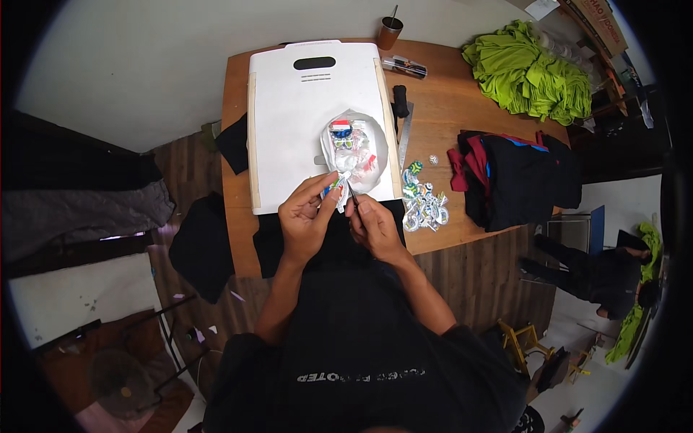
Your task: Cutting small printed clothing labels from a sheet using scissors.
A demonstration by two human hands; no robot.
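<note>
A clear-white plastic bag point(372, 162) lies on the white board point(289, 123), with small colourful printed pieces point(341, 130) showing inside it. Its gathered, twisted neck points toward me, and my left hand point(304, 220) pinches it between thumb and fingers. My right hand point(374, 227) is closed around a thin dark pointed tool point(351, 190) whose tip meets the gathered plastic; its exact kind is too small to tell. Just right of the board, a heap of round printed stickers or patches point(426, 206) rests on the wooden table.
Black cloth point(278, 245) hangs at the table's near edge. A metal ruler point(406, 137), brown cup point(390, 32), folded dark garments point(520, 177) and a lime-green fabric pile point(530, 72) occupy the wooden table point(447, 86). Another person point(606, 278) is at far right.
</note>
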